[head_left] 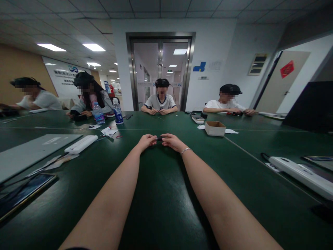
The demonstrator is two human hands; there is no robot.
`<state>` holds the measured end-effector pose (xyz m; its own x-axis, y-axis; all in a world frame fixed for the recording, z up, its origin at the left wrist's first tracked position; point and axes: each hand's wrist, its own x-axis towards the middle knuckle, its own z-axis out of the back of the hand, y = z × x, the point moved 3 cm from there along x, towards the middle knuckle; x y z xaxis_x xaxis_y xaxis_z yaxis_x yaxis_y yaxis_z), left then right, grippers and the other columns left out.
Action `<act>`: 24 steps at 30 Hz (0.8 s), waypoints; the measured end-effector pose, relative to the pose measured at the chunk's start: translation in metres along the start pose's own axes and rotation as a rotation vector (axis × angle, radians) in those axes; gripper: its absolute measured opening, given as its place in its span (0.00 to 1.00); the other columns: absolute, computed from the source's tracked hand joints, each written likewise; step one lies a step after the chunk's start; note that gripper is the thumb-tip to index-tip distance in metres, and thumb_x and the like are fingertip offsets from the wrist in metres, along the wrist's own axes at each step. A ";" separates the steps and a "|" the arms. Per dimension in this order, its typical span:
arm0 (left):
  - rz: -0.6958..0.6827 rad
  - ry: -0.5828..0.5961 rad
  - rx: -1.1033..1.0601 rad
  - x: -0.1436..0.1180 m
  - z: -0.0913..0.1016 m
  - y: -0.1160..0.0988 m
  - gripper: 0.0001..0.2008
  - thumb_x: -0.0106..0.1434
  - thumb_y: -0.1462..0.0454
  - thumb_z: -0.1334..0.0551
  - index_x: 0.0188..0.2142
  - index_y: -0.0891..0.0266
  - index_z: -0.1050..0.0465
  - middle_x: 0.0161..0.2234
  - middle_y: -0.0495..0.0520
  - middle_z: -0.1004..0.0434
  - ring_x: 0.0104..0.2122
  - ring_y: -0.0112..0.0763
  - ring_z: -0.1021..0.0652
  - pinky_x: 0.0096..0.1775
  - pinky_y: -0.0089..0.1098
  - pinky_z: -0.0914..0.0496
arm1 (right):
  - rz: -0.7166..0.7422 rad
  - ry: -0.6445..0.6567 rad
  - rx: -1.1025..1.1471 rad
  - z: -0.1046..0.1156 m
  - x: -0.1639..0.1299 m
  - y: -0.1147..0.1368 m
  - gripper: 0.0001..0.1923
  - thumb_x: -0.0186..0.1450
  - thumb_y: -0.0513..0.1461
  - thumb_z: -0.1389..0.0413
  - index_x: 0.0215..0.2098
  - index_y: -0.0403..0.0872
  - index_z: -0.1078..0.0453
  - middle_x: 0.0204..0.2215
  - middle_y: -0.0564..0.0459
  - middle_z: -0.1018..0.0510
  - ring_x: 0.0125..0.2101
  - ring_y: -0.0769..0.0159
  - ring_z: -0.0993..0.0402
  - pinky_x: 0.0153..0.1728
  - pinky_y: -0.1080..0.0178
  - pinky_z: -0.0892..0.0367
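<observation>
Both my forearms reach out over the dark green table point(161, 194). My left hand point(147, 141) and my right hand point(172, 141) meet at the fingertips, pinching a small dark object point(159, 138) between them just above the tabletop. The object is too small to make out. A thin bracelet point(186, 150) circles my right wrist.
A small cardboard box point(214, 128) sits beyond my right hand. A white power strip point(81, 144) and grey laptop point(31, 152) lie left, a tablet point(23, 194) nearer. Another power strip point(301, 173) lies right. Two water bottles point(117, 111) and several seated people line the far side.
</observation>
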<state>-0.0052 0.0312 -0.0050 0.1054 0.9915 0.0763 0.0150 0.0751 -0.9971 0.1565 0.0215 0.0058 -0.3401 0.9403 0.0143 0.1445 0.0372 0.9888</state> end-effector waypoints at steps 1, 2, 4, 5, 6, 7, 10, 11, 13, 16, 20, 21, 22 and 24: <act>0.000 0.001 0.006 0.000 0.000 0.000 0.12 0.50 0.60 0.35 0.28 0.67 0.33 0.19 0.51 0.29 0.19 0.21 0.29 0.24 0.23 0.36 | -0.002 0.000 0.003 0.000 0.000 0.000 0.13 0.60 0.24 0.49 0.42 0.40 0.34 0.24 0.53 0.27 0.21 0.76 0.29 0.23 0.74 0.31; -0.001 0.003 0.009 -0.001 -0.001 0.000 0.12 0.51 0.60 0.35 0.28 0.67 0.33 0.19 0.51 0.29 0.18 0.21 0.30 0.24 0.23 0.36 | -0.005 -0.002 0.005 0.000 0.000 0.000 0.13 0.60 0.24 0.50 0.42 0.40 0.35 0.24 0.53 0.27 0.20 0.76 0.29 0.23 0.74 0.31; -0.002 0.008 0.015 -0.001 -0.001 -0.001 0.12 0.51 0.61 0.35 0.28 0.67 0.33 0.19 0.50 0.29 0.18 0.20 0.30 0.24 0.23 0.37 | -0.009 -0.007 0.007 -0.001 0.000 0.000 0.13 0.60 0.24 0.49 0.41 0.40 0.35 0.24 0.52 0.27 0.20 0.75 0.29 0.23 0.74 0.31; -0.004 0.011 0.017 -0.001 -0.001 -0.001 0.11 0.51 0.60 0.35 0.28 0.67 0.34 0.19 0.50 0.29 0.18 0.20 0.30 0.24 0.23 0.37 | -0.010 -0.011 0.007 -0.001 0.000 0.000 0.12 0.60 0.24 0.49 0.41 0.39 0.34 0.24 0.52 0.27 0.20 0.75 0.29 0.23 0.74 0.31; -0.007 0.011 0.019 -0.001 -0.001 -0.001 0.12 0.51 0.60 0.35 0.27 0.67 0.34 0.19 0.50 0.29 0.18 0.20 0.30 0.24 0.23 0.37 | -0.010 -0.014 0.007 -0.001 0.000 0.000 0.12 0.60 0.24 0.49 0.41 0.39 0.34 0.24 0.52 0.27 0.20 0.75 0.29 0.23 0.74 0.31; -0.008 0.012 0.022 -0.001 0.000 -0.001 0.12 0.51 0.60 0.35 0.27 0.67 0.34 0.19 0.51 0.29 0.18 0.20 0.30 0.24 0.23 0.37 | -0.008 -0.015 0.007 0.000 0.001 0.000 0.12 0.60 0.25 0.48 0.41 0.40 0.34 0.24 0.52 0.27 0.20 0.75 0.29 0.23 0.74 0.31; -0.001 0.011 0.031 0.001 0.001 0.001 0.12 0.52 0.59 0.36 0.27 0.67 0.34 0.19 0.51 0.29 0.18 0.20 0.30 0.23 0.22 0.37 | -0.001 -0.002 -0.001 -0.001 0.000 0.000 0.12 0.60 0.25 0.49 0.41 0.40 0.34 0.24 0.52 0.27 0.21 0.75 0.29 0.24 0.74 0.31; 0.003 0.010 0.036 0.001 0.001 0.001 0.12 0.52 0.59 0.36 0.27 0.67 0.34 0.18 0.51 0.29 0.17 0.20 0.30 0.23 0.22 0.38 | 0.002 0.005 -0.006 -0.001 0.000 0.001 0.13 0.60 0.24 0.49 0.42 0.40 0.34 0.23 0.53 0.27 0.21 0.75 0.30 0.24 0.74 0.31; 0.011 0.006 0.043 0.002 0.002 0.003 0.12 0.53 0.59 0.37 0.26 0.67 0.34 0.18 0.51 0.29 0.17 0.21 0.30 0.22 0.22 0.38 | 0.008 0.014 -0.012 0.000 -0.001 0.001 0.13 0.60 0.24 0.49 0.42 0.40 0.34 0.23 0.53 0.27 0.21 0.75 0.30 0.24 0.74 0.31; 0.018 -0.005 0.039 0.003 0.003 0.003 0.12 0.52 0.59 0.36 0.26 0.67 0.33 0.19 0.52 0.28 0.18 0.22 0.29 0.23 0.23 0.36 | 0.017 0.027 -0.014 0.000 -0.002 0.002 0.14 0.60 0.25 0.48 0.42 0.41 0.34 0.24 0.54 0.28 0.21 0.75 0.30 0.25 0.73 0.31; 0.023 -0.016 0.053 0.003 0.004 0.003 0.13 0.52 0.57 0.36 0.25 0.67 0.33 0.19 0.53 0.28 0.18 0.22 0.29 0.23 0.23 0.36 | 0.032 0.047 -0.012 0.000 -0.002 0.002 0.14 0.58 0.25 0.47 0.42 0.42 0.34 0.24 0.54 0.28 0.22 0.75 0.29 0.26 0.73 0.31; 0.025 -0.013 0.060 0.003 0.004 0.003 0.14 0.52 0.57 0.36 0.25 0.67 0.33 0.19 0.53 0.28 0.18 0.22 0.29 0.22 0.23 0.36 | 0.037 0.050 -0.011 0.000 -0.002 0.001 0.14 0.58 0.24 0.47 0.41 0.41 0.34 0.24 0.54 0.28 0.22 0.75 0.29 0.26 0.73 0.31; 0.027 -0.009 0.066 0.003 0.004 0.003 0.14 0.52 0.57 0.36 0.25 0.67 0.33 0.19 0.53 0.28 0.18 0.22 0.29 0.22 0.23 0.36 | 0.041 0.052 -0.010 0.000 -0.002 0.001 0.15 0.58 0.24 0.47 0.41 0.41 0.34 0.24 0.54 0.28 0.22 0.75 0.29 0.25 0.73 0.31; 0.030 -0.003 0.067 0.003 0.004 0.003 0.14 0.52 0.57 0.36 0.25 0.67 0.33 0.19 0.53 0.28 0.18 0.22 0.30 0.22 0.23 0.36 | 0.046 0.058 -0.011 0.001 -0.001 0.000 0.14 0.58 0.24 0.47 0.41 0.41 0.34 0.24 0.54 0.29 0.22 0.75 0.29 0.25 0.73 0.31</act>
<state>-0.0087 0.0345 -0.0082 0.1018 0.9937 0.0469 -0.0547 0.0527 -0.9971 0.1574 0.0207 0.0062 -0.3868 0.9197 0.0679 0.1510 -0.0094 0.9885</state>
